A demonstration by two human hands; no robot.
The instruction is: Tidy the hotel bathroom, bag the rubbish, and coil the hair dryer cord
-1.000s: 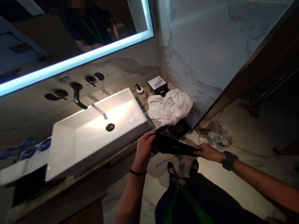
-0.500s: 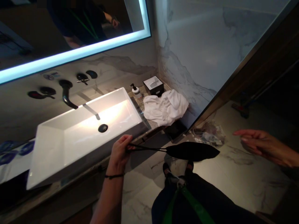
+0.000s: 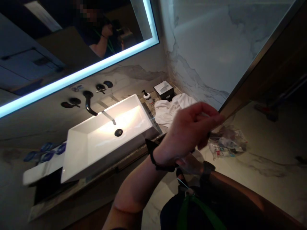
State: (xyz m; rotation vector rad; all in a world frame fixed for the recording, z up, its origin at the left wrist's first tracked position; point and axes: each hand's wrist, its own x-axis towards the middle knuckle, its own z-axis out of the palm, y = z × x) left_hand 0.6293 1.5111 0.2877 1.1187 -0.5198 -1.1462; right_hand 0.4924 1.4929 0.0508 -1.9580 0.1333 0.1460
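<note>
Hiding most of the right hand (image 3: 192, 164), left hand (image 3: 192, 129) fingers pinched together near sink (image 3: 79, 150); holds unclear.

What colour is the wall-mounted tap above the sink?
Black, a curved spout over the white sink; the head view shows it clearly.

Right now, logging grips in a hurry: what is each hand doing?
Left hand: raised, fingers pinched together; anything held cannot be told.
Right hand: mostly hidden behind the left wrist; cannot be told.
</note>
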